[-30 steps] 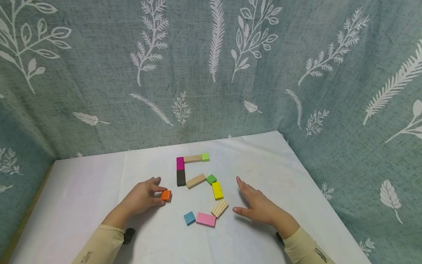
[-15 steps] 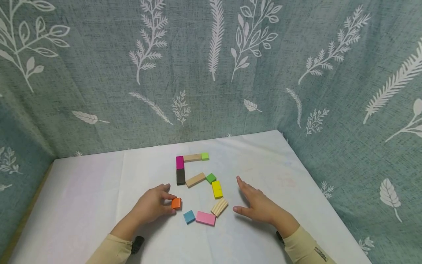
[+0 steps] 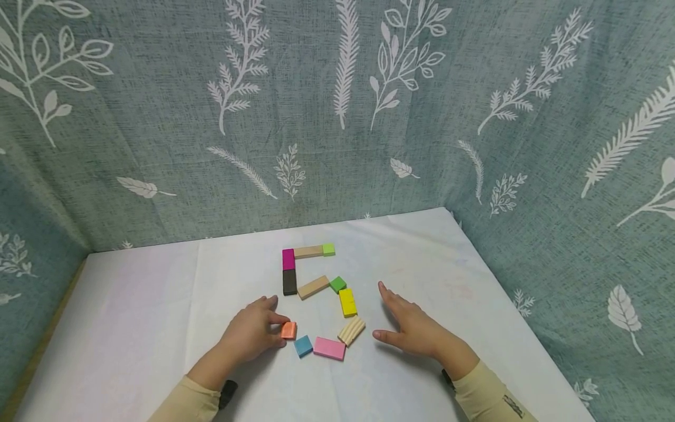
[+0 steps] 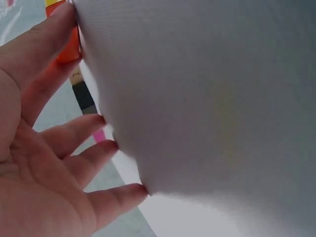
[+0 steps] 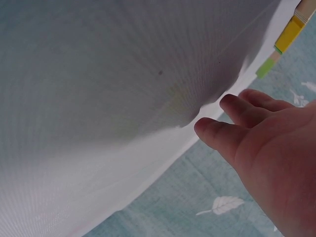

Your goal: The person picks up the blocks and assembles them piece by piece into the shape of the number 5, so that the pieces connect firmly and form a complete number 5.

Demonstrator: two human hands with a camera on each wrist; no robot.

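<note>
My left hand (image 3: pixel 253 331) pinches a small orange block (image 3: pixel 288 330) between thumb and finger, low at the table, up and left of a blue block (image 3: pixel 303 346). In the left wrist view the orange block (image 4: pixel 69 47) shows between the thumb and a finger, the other fingers spread. A pink block (image 3: pixel 329 348) lies right of the blue one, then a ridged wooden block (image 3: pixel 351 331). My right hand (image 3: pixel 416 328) rests on its side at the right with straight fingers, holding nothing; the yellow block (image 3: pixel 347 303) and the ridged block are nearest to it.
Farther back lie a green block (image 3: pixel 338 285), a plain wooden block (image 3: pixel 313 288), a black block (image 3: pixel 289 282), a magenta block (image 3: pixel 288 259), another wooden block (image 3: pixel 308 252) and a light green block (image 3: pixel 329 249). A leaf-patterned curtain (image 3: pixel 316 117) borders the white table (image 3: pixel 132 305).
My left hand has moved right and toward the table's near side with the orange block, bringing it close to the blue block. The right hand and the other blocks have stayed in place.
</note>
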